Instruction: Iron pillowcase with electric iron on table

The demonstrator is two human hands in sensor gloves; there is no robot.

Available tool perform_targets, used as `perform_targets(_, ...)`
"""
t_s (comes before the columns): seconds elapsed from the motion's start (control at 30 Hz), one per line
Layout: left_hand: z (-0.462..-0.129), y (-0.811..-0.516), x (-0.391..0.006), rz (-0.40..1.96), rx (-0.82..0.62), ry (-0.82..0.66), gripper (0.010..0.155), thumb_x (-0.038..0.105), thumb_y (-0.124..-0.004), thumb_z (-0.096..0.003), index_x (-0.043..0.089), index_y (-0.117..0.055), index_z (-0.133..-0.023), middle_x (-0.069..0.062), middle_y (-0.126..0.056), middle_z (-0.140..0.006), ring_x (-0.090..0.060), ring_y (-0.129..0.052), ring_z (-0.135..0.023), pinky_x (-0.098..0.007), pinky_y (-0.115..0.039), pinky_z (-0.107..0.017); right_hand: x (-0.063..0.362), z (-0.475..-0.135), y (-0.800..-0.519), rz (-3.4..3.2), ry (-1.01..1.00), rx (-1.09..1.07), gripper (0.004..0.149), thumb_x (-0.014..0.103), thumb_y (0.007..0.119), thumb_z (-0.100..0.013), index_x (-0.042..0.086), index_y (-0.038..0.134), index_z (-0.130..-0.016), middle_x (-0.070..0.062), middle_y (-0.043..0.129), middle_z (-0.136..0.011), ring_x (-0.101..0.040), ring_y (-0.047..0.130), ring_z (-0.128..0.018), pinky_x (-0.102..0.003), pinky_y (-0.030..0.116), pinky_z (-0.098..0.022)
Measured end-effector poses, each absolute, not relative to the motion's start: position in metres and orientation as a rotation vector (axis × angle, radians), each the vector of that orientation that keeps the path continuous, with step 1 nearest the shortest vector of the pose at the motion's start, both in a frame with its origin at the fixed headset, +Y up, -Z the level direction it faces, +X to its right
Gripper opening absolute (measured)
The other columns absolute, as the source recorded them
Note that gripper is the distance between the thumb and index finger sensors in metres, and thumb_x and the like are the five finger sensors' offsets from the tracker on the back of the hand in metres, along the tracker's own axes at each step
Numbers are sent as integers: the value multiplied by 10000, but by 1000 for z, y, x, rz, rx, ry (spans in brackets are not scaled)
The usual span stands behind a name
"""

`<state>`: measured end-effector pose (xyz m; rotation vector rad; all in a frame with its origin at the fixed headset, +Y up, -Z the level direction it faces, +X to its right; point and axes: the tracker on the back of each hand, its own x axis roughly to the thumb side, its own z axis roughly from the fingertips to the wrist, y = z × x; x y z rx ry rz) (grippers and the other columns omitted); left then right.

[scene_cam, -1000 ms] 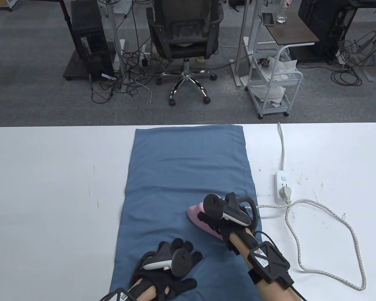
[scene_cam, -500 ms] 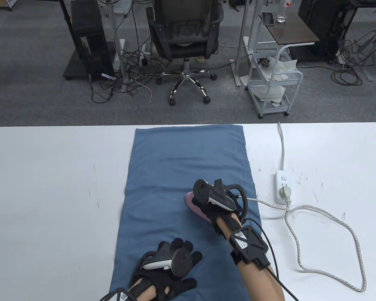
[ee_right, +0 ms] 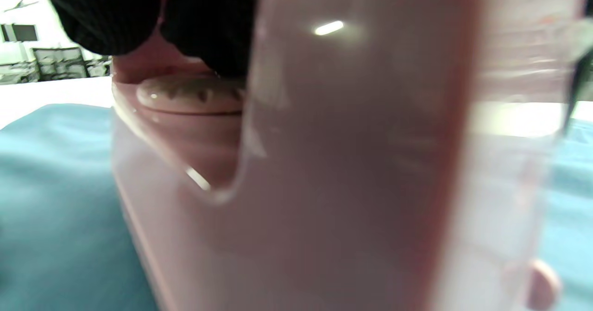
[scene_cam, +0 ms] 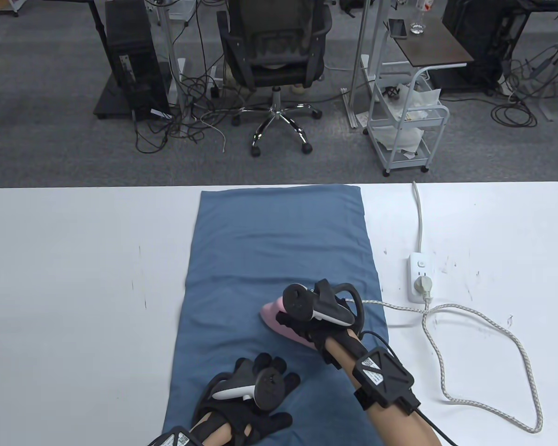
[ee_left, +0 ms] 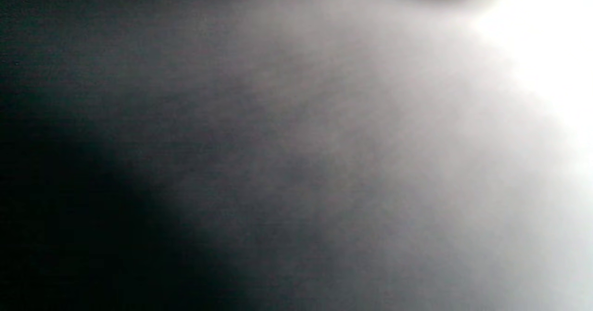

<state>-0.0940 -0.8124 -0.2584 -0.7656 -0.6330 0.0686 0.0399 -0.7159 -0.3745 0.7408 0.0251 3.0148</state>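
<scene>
A blue pillowcase lies flat along the middle of the white table. My right hand grips the handle of a pink electric iron that sits on the pillowcase's near right part. In the right wrist view the iron's pink body fills the frame, with my gloved fingers around its handle and the blue cloth below. My left hand rests flat, fingers spread, on the pillowcase near its front edge. The left wrist view is a dark grey blur.
The iron's braided cord loops over the table at right to a white power strip. Beyond the table's far edge stand an office chair, a white cart and cables on the floor.
My right hand pushed the iron away and to the left, then drew it back toward me and further left. My left hand has stayed still on the pillowcase.
</scene>
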Motion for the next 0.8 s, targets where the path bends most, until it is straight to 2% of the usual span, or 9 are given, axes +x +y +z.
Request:
perform_targets(0.1, -258, -812, -94, 67, -764, -632, 792, 671, -423, -482, 434, 146, -978, 29, 314, -1008, -311, 321, -922, -653, 130, -621, 34, -369, -722, 3023, 82, 816, 633, 545, 758, -439, 153, 720, -934, 68, 948, -466, -121, 964, -319, -405, 895, -411)
perform_targets(0.2, -258, -812, -94, 67, -765, -632, 793, 671, -423, -482, 434, 148, -978, 29, 317, -1007, -312, 323, -920, -653, 131, -621, 28, -377, -723, 3021, 40, 793, 638, 546, 758, -438, 147, 722, -934, 67, 946, -460, -120, 962, -311, -405, 896, -405)
perform_targets(0.43, -258, -812, -94, 68, -766, -632, 792, 672, -422, -481, 436, 148, -977, 32, 317, -1006, -310, 324, -920, -652, 132, -620, 19, -437, -725, 3070, -11, 453, 640, 547, 755, -446, 141, 716, -939, 69, 935, -451, -115, 950, -300, -404, 894, -399)
perform_targets(0.57, -258, -812, -94, 68, -766, -632, 791, 671, -423, -481, 434, 146, -978, 32, 316, -1006, -311, 322, -920, -652, 131, -621, 15, -451, -724, 3072, 7, 388, 640, 546, 755, -444, 142, 713, -939, 68, 931, -456, -117, 947, -305, -406, 890, -406)
perform_targets(0.7, -258, -812, -94, 67, -765, -632, 791, 671, -422, -481, 435, 146, -977, 33, 316, -1007, -310, 322, -922, -652, 131, -622, 16, -446, -720, 3033, 34, 451, 632, 545, 762, -439, 153, 719, -933, 68, 947, -464, -120, 961, -312, -403, 895, -406)
perform_targets(0.8, -258, -812, -94, 67, -765, -632, 791, 670, -423, -482, 433, 146, -979, 30, 316, -1007, -312, 322, -921, -653, 130, -621, 14, -424, -713, 2925, -14, 571, 630, 541, 765, -440, 148, 724, -931, 66, 953, -460, -122, 966, -308, -406, 898, -399)
